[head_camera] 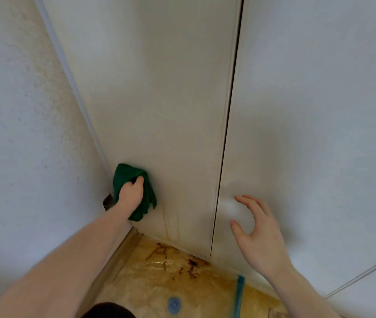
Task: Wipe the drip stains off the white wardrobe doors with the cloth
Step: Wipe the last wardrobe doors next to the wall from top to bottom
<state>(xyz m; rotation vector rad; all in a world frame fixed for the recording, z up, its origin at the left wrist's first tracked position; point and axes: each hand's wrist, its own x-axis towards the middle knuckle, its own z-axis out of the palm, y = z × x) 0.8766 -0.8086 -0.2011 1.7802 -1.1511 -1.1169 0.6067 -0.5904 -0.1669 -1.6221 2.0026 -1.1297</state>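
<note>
We look down the face of two white wardrobe doors that fill the upper and right parts of the frame. The left door (159, 99) and the right door (308, 111) meet at a dark vertical gap running from the top centre down to the lower middle.

Our left hand (130, 193) sits at the lower left of the left door, close to where that door meets the textured wall (22, 111). Its grip is curled round a bunched green cloth (126, 174), thumb over the top of the fabric, and holds the cloth against the door face. Folds of the cloth hang out below and to the right of the hand.

Just below and right of the cloth, faint yellowish drip stains (167, 222) run down the left door to its bottom edge.

Our right hand (259, 237) is at the lower right of centre, in front of the right door. Its grip is spread, with fingers (251, 204) loosely apart and holding nothing; we cannot tell whether the fingertips touch the door.

At the bottom of the frame, the floor (182, 283) is covered with a glossy yellow-brown sheet marked with dark reddish stains, a blue tape strip (238, 294) and a round blue spot (174, 305).
</note>
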